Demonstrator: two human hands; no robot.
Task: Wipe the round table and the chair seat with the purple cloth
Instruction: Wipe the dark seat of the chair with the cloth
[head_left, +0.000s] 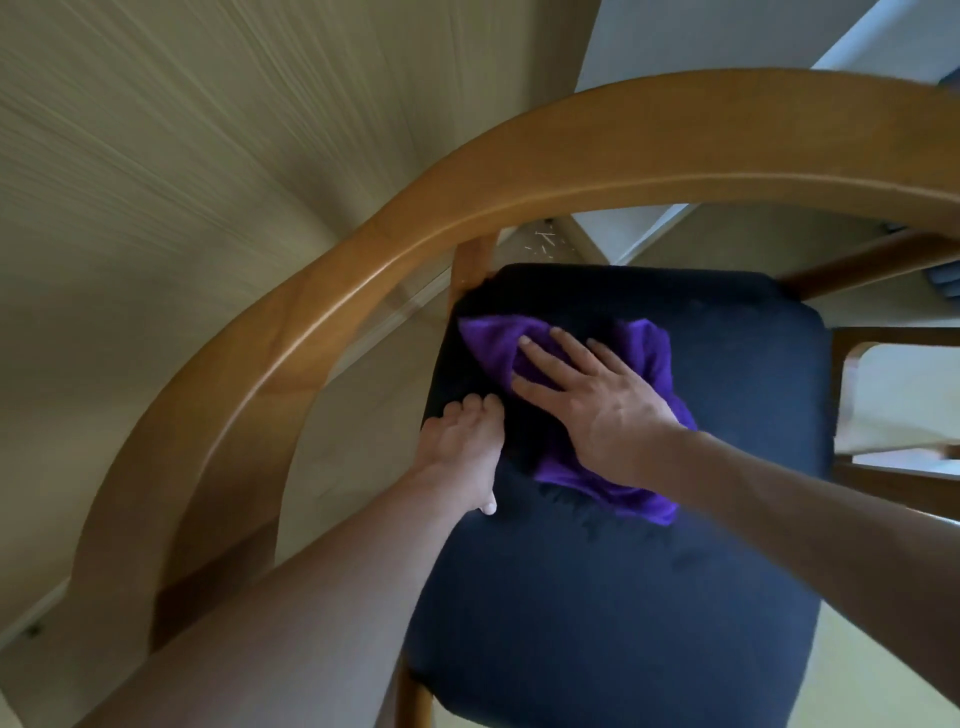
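The chair's dark navy seat (675, 597) fills the lower middle of the head view. The purple cloth (649, 358) lies crumpled on the seat's far left part. My right hand (592, 400) presses flat on the cloth with straight, spread fingers. My left hand (462, 441) rests on the seat's left edge beside the cloth, fingers bent over the edge, thumb on the fabric. The round table is not in view.
The chair's curved wooden backrest rail (519, 161) arches over the seat from lower left to upper right. A wooden post (470, 265) joins it to the seat. Pale wood floor (156, 156) lies to the left. Another wooden frame (893, 395) stands at right.
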